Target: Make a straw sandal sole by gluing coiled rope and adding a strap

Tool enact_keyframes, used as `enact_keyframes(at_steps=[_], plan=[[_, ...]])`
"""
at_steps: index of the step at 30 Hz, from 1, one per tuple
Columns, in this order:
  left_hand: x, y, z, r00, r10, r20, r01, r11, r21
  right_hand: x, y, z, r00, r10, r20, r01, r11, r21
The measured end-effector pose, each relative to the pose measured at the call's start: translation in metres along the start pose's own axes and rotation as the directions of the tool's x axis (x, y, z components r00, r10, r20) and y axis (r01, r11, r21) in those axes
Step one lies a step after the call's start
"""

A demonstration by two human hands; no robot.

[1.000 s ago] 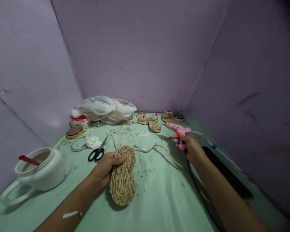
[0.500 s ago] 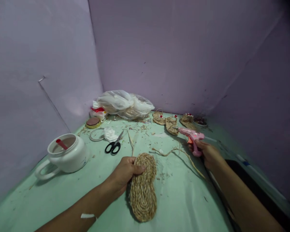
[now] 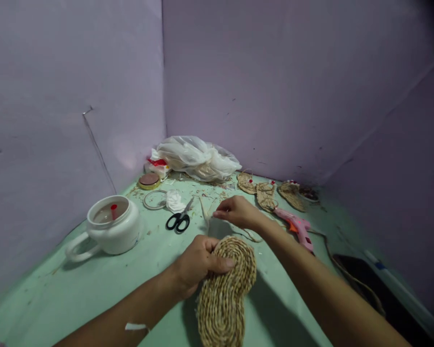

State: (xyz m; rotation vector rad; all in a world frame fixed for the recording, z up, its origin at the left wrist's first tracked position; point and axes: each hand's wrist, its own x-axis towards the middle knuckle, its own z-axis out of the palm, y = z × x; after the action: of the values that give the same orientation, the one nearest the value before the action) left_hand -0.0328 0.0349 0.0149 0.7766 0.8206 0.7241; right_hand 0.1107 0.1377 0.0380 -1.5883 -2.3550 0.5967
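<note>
My left hand [image 3: 204,264] grips a woven straw shoe sole [image 3: 227,303] by its upper left edge, thumb on top, and holds it tilted just above the table. From behind the sole's upper end a pale straw strand [image 3: 204,210] runs away toward the scissors. My right hand [image 3: 238,212] is beyond the sole, its fingers pinched together beside that strand; what is between the fingertips is too small to make out. A pink glue gun [image 3: 297,226] lies on the table to the right, its nozzle by the small woven slippers [image 3: 265,195].
Black-handled scissors [image 3: 180,220], a white flower-like piece [image 3: 174,200] and a ring [image 3: 154,199] lie beyond my left hand. A white pot-shaped mug [image 3: 117,233] stands at left. A plastic bag [image 3: 198,159] rests against the back wall. A dark flat object [image 3: 369,282] lies at right.
My right hand has let go of the glue gun, now lying on the table, and moved left to the strand. My left hand has raised and tilted the sole.
</note>
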Motion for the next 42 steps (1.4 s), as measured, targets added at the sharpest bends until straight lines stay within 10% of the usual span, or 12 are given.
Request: enact_keyframes(at_steps=[7, 15, 19, 23, 42], plan=[[0.001, 0.013, -0.012, 0.999, -0.044, -0.016, 0.046, 0.988, 0.15, 0.019, 0.002, 0.039, 0.996, 0.082, 0.027, -0.082, 0.996, -0.018], [0.006, 0.005, -0.016, 0.999, -0.037, 0.026, 0.036, 0.998, 0.05, -0.045, 0.021, -0.001, 0.958, 0.197, -0.211, -0.112, 0.928, 0.355], [0.012, -0.002, -0.016, 1.0, -0.028, -0.008, 0.028, 0.999, -0.035, -0.106, 0.034, -0.006, 0.87, 0.415, -0.265, -0.053, 0.614, 0.788], [0.016, -0.008, -0.016, 1.0, 0.013, 0.003, -0.013, 0.996, -0.091, -0.142, 0.037, 0.008, 0.898, 0.424, -0.12, -0.044, 0.358, 0.933], [0.008, -0.011, 0.003, 0.988, 0.004, 0.152, -0.006, 1.0, 0.009, -0.137, 0.023, 0.024, 0.961, 0.249, 0.119, -0.128, 0.019, 0.992]])
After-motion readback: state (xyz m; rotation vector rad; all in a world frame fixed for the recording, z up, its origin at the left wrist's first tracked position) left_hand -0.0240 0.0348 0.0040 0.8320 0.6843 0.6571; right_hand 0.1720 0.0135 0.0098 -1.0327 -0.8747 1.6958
